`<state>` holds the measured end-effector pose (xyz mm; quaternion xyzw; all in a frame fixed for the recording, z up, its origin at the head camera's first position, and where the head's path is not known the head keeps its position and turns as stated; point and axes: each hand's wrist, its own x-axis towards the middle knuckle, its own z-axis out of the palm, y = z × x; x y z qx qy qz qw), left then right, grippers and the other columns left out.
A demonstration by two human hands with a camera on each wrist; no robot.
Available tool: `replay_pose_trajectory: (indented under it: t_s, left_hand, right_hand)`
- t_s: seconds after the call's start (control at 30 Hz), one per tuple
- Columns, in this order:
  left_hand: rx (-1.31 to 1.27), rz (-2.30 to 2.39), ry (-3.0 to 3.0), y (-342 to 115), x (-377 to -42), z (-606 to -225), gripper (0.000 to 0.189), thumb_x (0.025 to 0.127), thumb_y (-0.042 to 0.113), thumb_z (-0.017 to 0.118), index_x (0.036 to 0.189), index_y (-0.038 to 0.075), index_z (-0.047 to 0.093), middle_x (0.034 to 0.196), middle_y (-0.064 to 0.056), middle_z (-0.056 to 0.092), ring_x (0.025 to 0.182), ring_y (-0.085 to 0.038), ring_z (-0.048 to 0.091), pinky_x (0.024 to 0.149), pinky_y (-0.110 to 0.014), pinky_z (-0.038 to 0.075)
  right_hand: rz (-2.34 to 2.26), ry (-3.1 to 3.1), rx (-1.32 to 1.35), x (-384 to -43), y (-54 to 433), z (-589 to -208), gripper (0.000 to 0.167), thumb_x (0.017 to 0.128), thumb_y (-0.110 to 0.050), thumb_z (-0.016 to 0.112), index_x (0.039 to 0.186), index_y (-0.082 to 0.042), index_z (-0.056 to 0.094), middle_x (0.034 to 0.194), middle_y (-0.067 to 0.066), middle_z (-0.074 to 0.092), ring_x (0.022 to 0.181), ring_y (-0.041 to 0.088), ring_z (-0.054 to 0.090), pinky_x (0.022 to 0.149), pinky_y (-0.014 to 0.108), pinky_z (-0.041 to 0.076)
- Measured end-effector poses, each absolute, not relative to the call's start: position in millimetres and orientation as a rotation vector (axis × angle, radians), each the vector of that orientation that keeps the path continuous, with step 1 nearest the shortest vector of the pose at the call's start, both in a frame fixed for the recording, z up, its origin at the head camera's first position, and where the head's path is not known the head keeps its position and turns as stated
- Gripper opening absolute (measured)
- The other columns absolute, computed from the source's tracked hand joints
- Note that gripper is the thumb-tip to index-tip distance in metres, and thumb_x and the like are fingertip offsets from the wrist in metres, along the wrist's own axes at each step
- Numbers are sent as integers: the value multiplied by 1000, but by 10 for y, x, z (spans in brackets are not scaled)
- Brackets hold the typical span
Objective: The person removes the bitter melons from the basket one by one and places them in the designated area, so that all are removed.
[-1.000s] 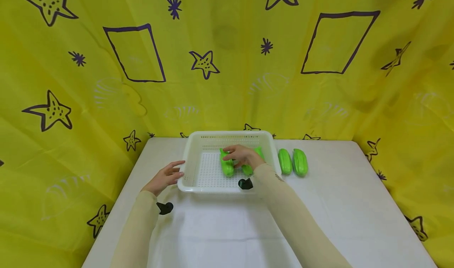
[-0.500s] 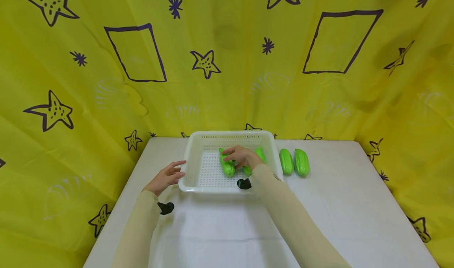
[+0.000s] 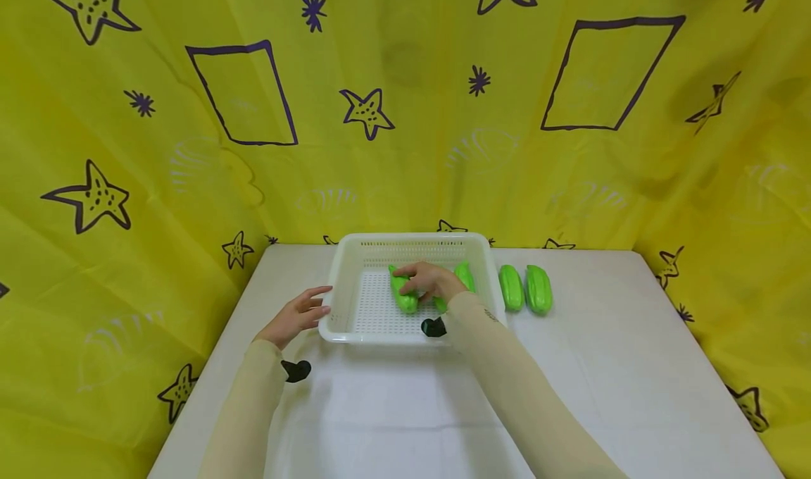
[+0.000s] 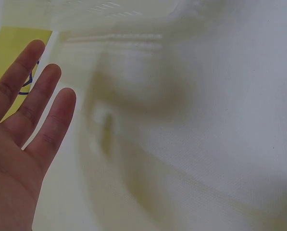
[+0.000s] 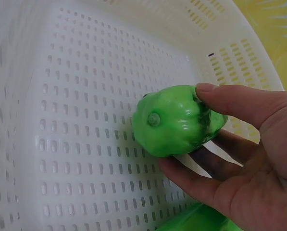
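Observation:
My right hand [image 3: 432, 282] reaches into a white plastic basket [image 3: 374, 338] and holds a glossy green, ribbed toy gourd [image 3: 400, 292]. In the right wrist view the thumb lies on one side of this gourd [image 5: 165, 120] and the fingers on the other, close over the slotted floor. A second green gourd [image 3: 465, 276] lies in the basket under my right hand, partly hidden by it. My left hand [image 3: 296, 318] is at the basket's left rim, fingertips right at its edge. The left wrist view shows that hand [image 4: 25, 125] with extended fingers and nothing in the palm.
Two more green gourds [image 3: 524, 290] lie side by side on the white table [image 3: 633, 366], just right of the basket. A yellow curtain [image 3: 405, 176] printed with starfish stands behind and along both sides of the table.
The held gourd has shifted slightly left in the basket and tilted, my right hand moving with it. My left hand keeps its place at the rim.

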<state>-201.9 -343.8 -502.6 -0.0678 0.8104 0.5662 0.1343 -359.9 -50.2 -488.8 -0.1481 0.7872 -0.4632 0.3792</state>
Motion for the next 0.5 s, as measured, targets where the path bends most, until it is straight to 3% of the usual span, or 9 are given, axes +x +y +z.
replay_pose_trajectory:
  t_s: [0.5]
  left_hand:
    - [-206, 1636, 2357, -3437, -2029, -5035, 63, 91, 43, 68, 147, 31, 42, 150, -17, 38, 131, -36, 45, 108, -53, 38]
  right_hand:
    - [-1245, 1967, -341, -3592, -523, -4900, 55, 89, -4, 70, 141, -14, 54, 154, 18, 33, 120, 31, 51, 86, 47, 55]
